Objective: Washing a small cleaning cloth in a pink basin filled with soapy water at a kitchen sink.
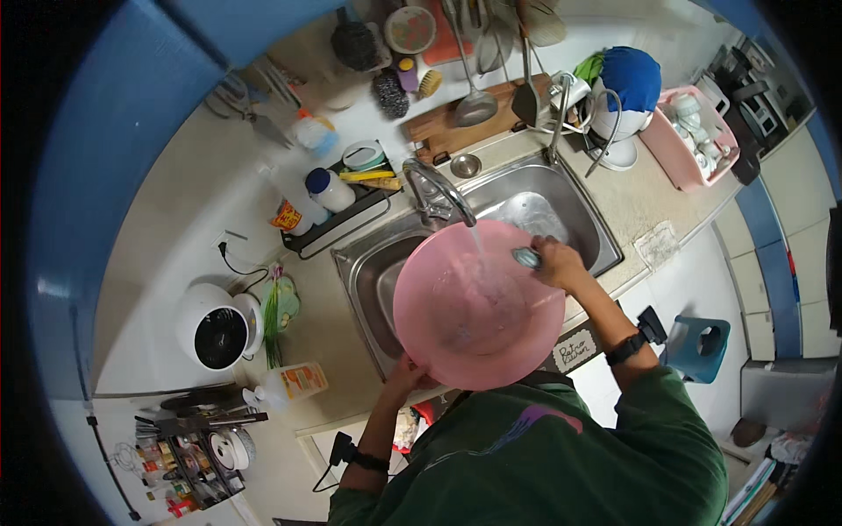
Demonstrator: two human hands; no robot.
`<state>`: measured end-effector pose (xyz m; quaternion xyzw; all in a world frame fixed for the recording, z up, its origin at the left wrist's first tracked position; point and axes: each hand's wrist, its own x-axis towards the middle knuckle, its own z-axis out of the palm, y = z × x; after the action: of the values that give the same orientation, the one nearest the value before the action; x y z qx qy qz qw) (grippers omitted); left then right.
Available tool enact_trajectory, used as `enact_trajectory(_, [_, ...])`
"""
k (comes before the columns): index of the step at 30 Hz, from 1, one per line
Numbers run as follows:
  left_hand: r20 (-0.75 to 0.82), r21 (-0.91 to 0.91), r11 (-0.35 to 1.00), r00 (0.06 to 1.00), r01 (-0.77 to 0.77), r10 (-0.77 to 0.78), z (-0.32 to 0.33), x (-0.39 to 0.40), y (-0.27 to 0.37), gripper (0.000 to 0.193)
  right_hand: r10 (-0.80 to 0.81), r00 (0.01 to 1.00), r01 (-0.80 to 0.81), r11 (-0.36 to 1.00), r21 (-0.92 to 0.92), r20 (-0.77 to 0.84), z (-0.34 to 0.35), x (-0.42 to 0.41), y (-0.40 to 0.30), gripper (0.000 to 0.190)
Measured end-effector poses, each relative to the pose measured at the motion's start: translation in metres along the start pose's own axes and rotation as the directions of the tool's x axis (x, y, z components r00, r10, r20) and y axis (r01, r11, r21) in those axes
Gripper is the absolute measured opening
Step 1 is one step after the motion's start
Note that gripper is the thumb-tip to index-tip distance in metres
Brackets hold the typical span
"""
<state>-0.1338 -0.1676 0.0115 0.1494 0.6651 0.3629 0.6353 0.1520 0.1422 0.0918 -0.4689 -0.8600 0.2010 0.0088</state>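
A large pink plastic basin (480,309) is tilted over the front edge of a double stainless-steel sink (378,269). Water runs from the curved chrome faucet (447,187) into it, and some water lies at its bottom. My left hand (411,376) grips the basin's rim at the lower left, the fingers partly hidden beneath it. My right hand (556,262) is at the basin's upper right rim, closed on a small grey-green scrubber or cloth (526,257) against the inner wall. The sink's right bowl shows behind the basin.
Left of the sink are a black rack (342,227) with bottles, green onions (273,322) and a detergent bottle (296,383) lying down. Ladles (476,108) and brushes hang behind. A pink bin (671,154) of dishes stands at right; a blue stool (698,348) is on the floor.
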Motion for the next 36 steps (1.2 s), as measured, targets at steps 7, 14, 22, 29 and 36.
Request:
enact_trajectory(7, [0.075, 0.278, 0.960, 0.997, -0.031, 0.010, -0.041, 0.000, 0.021, 0.031, 0.023, 0.826, -0.408, 0.713, 0.570, 0.564, 0.120, 0.101, -0.028, 0.044])
enact_trajectory(14, [-0.086, 0.246, 0.876, 0.891, -0.414, 0.445, -0.055, -0.012, 0.067, 0.022, 0.203, 0.723, -0.675, 0.411, 0.613, 0.660, 0.153, 0.135, -0.023, 0.033])
enact_trajectory(22, [0.215, 0.087, 0.897, 0.888, -0.433, 0.408, 0.037, 0.092, 0.109, 0.027, 0.225, 0.865, -0.501, 0.376, 0.780, 0.448, 0.133, 0.102, -0.041, 0.023])
enact_trajectory(29, [0.158, 0.542, 0.308, 0.455, -0.782, 0.876, 0.129, 0.222, 0.106, 0.052, 0.228, 0.969, -0.098, 0.700, 0.707, -0.092, 0.142, 0.076, -0.009, 0.022])
enact_trajectory(36, [0.265, 0.320, 0.593, 0.671, -0.739, 0.693, 0.092, 0.241, 0.122, 0.026, 0.365, 0.918, -0.105, 0.605, 0.789, -0.157, 0.116, 0.049, -0.031, 0.031])
